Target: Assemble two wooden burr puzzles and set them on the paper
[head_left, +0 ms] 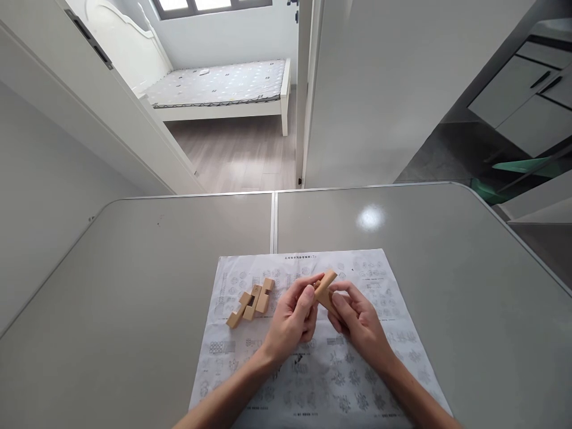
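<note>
The table (pixel 134 274) was grey, with a silver edge. The paper (pixel 250 381) was white and had small dark drawings in rows. The wood pieces (pixel 265 295) were light brown. The mattress (pixel 218 83) was pale grey with small white and dark marks, and the bed frame (pixel 223 112) was white.

Past the gray table (pixel 156 268), through a white door frame (pixel 129 113), a white bed (pixel 223 111) with a spotted mattress (pixel 223 83) on a wood-look floor (pixel 241 149). Up behind, a window (pixel 208 5). Far right, pale cupboards (pixel 521 86) with black handles (pixel 540 79).
</note>
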`<action>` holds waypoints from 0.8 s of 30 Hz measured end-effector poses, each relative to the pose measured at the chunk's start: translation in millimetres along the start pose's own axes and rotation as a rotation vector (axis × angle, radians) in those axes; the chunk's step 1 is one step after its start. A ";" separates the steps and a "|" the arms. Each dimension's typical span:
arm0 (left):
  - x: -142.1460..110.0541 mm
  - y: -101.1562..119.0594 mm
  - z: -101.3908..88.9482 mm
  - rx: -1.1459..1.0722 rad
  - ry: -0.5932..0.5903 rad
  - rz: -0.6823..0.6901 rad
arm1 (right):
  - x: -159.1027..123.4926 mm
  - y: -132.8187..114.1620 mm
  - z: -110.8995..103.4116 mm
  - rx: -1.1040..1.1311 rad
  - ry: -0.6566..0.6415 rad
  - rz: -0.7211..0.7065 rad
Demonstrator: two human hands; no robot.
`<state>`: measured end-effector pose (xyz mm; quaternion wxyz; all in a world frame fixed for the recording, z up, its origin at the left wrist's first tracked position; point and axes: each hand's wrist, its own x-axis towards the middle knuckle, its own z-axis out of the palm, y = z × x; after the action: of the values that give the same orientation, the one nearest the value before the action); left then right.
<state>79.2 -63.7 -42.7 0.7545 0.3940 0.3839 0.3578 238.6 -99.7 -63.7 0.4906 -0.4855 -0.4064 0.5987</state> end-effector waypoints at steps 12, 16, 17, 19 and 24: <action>4.0 0.8 -5.1 -0.283 0.114 -0.040 | -0.4 -0.9 2.8 -0.033 -0.205 -0.041; 3.3 1.9 -4.4 -0.265 0.087 -0.063 | -1.1 4.3 1.0 -0.091 -0.179 -0.029; 3.3 1.9 -4.0 -0.254 0.079 -0.067 | -1.3 4.9 0.8 -0.103 -0.169 -0.034; 3.2 1.3 -3.2 -0.235 0.073 -0.070 | -1.7 5.5 0.9 -0.130 -0.152 -0.046; 3.4 -1.3 -1.5 -0.200 0.086 -0.065 | -2.3 5.1 2.3 -0.165 -0.123 -0.078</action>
<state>79.7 -60.9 -45.4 0.7842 0.2884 0.3907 0.3863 235.5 -102.9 -67.8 0.4462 -0.4704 -0.5023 0.5721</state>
